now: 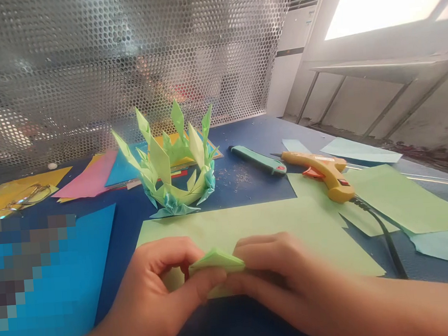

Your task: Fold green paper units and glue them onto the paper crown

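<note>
**Both hands pinch a folded green paper piece**

Head view: Both hands meet low in the middle. Left hand [166, 284] and right hand [277, 272] each grip an end of a small folded green paper piece [216, 260], thumbs and fingers clamped on it, just above a light green sheet [259, 227] on the blue table [248, 187]. Beyond the sheet stands a spiky paper crown [172, 166]. Right of it lie a teal utility knife [258, 160] and a yellow glue gun [326, 173], its black cord [382, 233] running toward the camera. Coloured sheets [90, 180] lie at the left.
</note>
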`<state>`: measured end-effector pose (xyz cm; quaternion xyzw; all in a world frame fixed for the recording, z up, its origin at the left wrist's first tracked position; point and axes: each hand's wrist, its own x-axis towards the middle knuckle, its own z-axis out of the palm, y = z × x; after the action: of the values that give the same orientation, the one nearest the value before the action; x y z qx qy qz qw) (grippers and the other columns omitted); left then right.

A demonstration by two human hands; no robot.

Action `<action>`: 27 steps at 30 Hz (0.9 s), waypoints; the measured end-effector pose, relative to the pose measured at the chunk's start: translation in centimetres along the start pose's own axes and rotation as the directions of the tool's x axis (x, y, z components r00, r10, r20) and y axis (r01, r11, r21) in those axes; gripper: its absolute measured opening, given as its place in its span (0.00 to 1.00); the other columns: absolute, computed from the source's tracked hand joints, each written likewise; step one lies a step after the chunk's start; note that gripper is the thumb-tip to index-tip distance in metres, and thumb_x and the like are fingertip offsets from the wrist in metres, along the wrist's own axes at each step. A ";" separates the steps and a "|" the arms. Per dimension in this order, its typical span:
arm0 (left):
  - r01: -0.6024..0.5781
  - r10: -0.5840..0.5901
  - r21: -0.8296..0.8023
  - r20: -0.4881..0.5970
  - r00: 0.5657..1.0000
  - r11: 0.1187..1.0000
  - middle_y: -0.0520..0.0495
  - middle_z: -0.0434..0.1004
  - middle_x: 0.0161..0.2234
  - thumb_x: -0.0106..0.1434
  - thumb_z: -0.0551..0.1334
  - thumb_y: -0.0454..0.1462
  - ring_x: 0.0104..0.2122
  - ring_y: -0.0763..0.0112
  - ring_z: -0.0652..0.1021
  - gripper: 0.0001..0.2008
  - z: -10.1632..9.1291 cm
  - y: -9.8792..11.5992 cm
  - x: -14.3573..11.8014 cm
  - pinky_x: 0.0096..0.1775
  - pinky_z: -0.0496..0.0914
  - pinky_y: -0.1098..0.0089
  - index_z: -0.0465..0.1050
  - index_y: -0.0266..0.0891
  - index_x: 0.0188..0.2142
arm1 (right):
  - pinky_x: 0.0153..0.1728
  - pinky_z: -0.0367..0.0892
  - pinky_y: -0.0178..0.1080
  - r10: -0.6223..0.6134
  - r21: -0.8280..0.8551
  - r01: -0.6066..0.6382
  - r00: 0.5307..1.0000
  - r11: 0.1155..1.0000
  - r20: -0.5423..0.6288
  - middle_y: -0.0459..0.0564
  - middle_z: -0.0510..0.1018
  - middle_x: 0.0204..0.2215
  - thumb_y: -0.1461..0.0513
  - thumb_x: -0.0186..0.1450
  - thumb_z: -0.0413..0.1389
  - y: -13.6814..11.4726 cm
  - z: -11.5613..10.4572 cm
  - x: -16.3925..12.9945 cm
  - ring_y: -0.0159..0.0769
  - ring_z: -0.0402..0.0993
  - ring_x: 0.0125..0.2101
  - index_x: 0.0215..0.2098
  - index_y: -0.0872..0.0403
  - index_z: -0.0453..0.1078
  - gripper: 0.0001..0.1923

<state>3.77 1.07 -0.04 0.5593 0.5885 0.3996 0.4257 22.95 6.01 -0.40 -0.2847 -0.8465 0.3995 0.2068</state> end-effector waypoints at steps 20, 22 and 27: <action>0.143 -0.069 -0.414 0.189 0.980 0.899 0.48 0.84 0.37 0.49 0.69 0.62 0.36 0.60 0.80 0.33 -0.6 -0.8 0.3 0.37 0.74 0.68 0.80 0.52 0.51 | 0.40 0.70 0.36 -0.505 -0.561 0.379 0.859 0.736 -0.082 0.52 0.80 0.43 0.66 0.75 0.46 0.7 -2.1 -0.6 0.36 0.75 0.37 0.57 0.52 0.72 0.18; 0.204 -0.125 -0.413 0.210 0.970 0.888 0.49 0.83 0.33 0.51 0.72 0.56 0.34 0.62 0.80 0.29 -0.4 -0.5 0.1 0.36 0.74 0.70 0.80 0.50 0.51 | 0.32 0.69 0.34 -0.507 -0.596 0.355 0.856 0.720 -0.103 0.48 0.79 0.36 0.63 0.76 0.46 0.4 -2.0 -0.7 0.34 0.73 0.31 0.53 0.50 0.74 0.17; 0.258 -0.183 -0.457 0.203 0.962 0.851 0.55 0.80 0.26 0.51 0.77 0.42 0.29 0.73 0.80 0.20 -0.1 -0.3 0.5 0.33 0.74 0.78 0.82 0.51 0.45 | 0.31 0.71 0.31 -0.459 -0.571 0.305 0.876 0.762 -0.146 0.44 0.76 0.30 0.62 0.76 0.47 -0.4 -1.3 -0.4 0.30 0.73 0.29 0.47 0.49 0.76 0.15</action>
<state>3.58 1.54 -0.34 0.3939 0.4976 0.4374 0.6372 23.89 6.31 0.63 -0.2031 -0.9259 0.0543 0.3138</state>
